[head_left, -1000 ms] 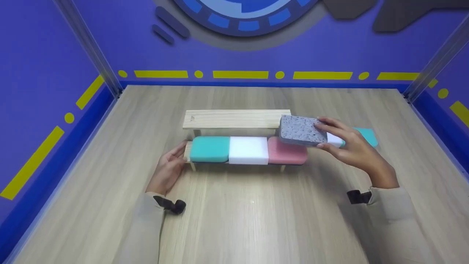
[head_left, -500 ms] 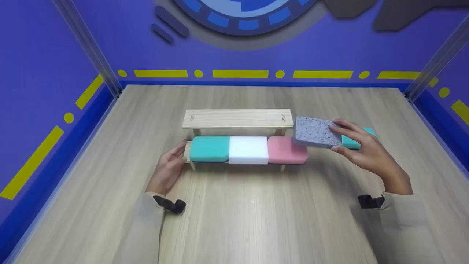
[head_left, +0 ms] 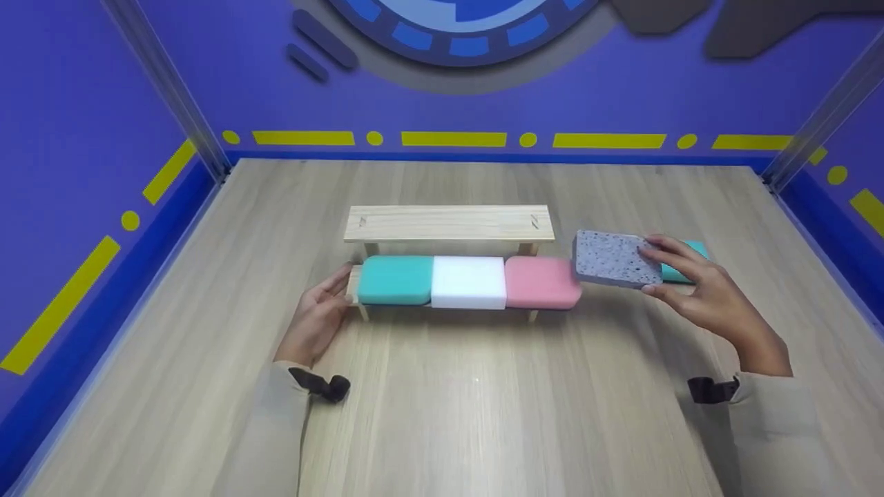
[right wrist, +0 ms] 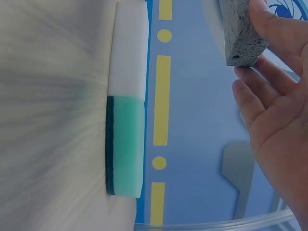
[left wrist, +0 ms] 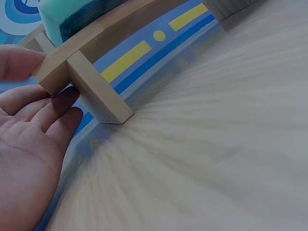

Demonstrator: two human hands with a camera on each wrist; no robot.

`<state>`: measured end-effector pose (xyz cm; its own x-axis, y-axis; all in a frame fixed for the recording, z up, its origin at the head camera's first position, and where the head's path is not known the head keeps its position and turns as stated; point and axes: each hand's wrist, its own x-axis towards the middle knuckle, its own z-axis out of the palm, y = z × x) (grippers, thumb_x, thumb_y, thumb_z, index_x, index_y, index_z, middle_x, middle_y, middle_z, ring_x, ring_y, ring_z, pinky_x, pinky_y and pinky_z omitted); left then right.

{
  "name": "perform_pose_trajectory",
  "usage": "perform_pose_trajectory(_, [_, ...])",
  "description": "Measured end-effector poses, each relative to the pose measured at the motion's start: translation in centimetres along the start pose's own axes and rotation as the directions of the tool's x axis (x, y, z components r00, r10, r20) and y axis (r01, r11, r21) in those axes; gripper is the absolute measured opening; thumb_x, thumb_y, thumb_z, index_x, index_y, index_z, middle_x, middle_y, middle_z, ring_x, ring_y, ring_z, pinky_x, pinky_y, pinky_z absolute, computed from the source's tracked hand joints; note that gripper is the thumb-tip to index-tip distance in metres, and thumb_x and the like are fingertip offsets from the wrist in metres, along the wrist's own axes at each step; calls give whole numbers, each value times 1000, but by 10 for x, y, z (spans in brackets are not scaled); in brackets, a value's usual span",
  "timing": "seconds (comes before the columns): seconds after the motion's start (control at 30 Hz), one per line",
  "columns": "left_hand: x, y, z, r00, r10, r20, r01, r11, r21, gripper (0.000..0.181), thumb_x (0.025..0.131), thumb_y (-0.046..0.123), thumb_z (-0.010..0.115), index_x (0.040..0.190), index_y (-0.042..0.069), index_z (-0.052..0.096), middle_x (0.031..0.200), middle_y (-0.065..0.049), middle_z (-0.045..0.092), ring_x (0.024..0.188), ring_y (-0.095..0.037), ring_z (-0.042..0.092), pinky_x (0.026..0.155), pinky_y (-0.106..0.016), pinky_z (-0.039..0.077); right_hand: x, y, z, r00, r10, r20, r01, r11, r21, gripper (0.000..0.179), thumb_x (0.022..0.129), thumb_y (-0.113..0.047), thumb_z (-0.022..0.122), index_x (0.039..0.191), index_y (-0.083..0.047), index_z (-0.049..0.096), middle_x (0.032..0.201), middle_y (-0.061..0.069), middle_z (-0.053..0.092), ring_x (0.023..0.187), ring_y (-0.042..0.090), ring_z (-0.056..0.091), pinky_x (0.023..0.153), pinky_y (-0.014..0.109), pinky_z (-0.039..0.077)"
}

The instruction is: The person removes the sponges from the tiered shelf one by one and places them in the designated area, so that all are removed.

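With my right hand (head_left: 708, 300) I pinch a grey, dark-speckled rectangular sponge (head_left: 615, 259) between thumb and fingers, raised above the pale wood-grain desk (head_left: 456, 400). From the head view its left edge meets the pink sponge's right end; I cannot tell whether they touch. My left hand (head_left: 318, 321) grips the left end of a long, low wooden stand (head_left: 353, 284), thumb over the board and fingers beneath. Along its top sit, from left to right, a teal rounded sponge (head_left: 395, 280), a white square block (head_left: 468, 283) and a pink rounded sponge (head_left: 543, 283), side by side. Just behind is a second light wooden stand (head_left: 449, 224). Past my right fingers, on the desk, a teal dark-based sponge (right wrist: 127, 147) lies end to end with a white oblong block (right wrist: 127, 50).
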<state>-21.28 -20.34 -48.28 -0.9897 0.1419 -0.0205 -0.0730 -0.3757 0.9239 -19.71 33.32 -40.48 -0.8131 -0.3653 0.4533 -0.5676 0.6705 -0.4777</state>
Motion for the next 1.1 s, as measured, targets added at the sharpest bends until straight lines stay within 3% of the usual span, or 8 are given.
perform_pose_trajectory(0.37, [-1, 0, 0, 1000, 3, -2, -3, 1000, 4, 67, 87, -13, 41, 149, -9, 16, 158, -22, 18, 147, -32, 19, 98, -15, 44, -11, 13, -4, 999, 42, 24, -42, 998, 38, 57, 80, 4, 71, 134, -2, 55, 143, 23, 44, 128, -18, 28, 92, -5, 29])
perform_pose_trajectory(0.63, [-1, 0, -1, 1000, 10, 15, -10, 1000, 9, 67, 87, -13, 41, 149, -10, 14, 158, -23, 16, 147, -32, 18, 99, -14, 43, -15, 19, -2, 999, 23, 30, -25, 998, 60, 58, 78, 8, 71, 133, 0, 55, 142, 23, 45, 124, -18, 33, 90, -5, 32])
perform_pose_trajectory(1.1, [-1, 0, -1, 1000, 1, 9, -1, 1000, 6, 66, 88, -13, 41, 149, -10, 15, 158, -23, 16, 147, -32, 17, 99, -13, 42, -23, 31, 5, 991, 39, 125, -47, 997, 62, 56, 80, 0, 71, 133, 1, 54, 138, 28, 45, 125, -23, 25, 94, -6, 24])
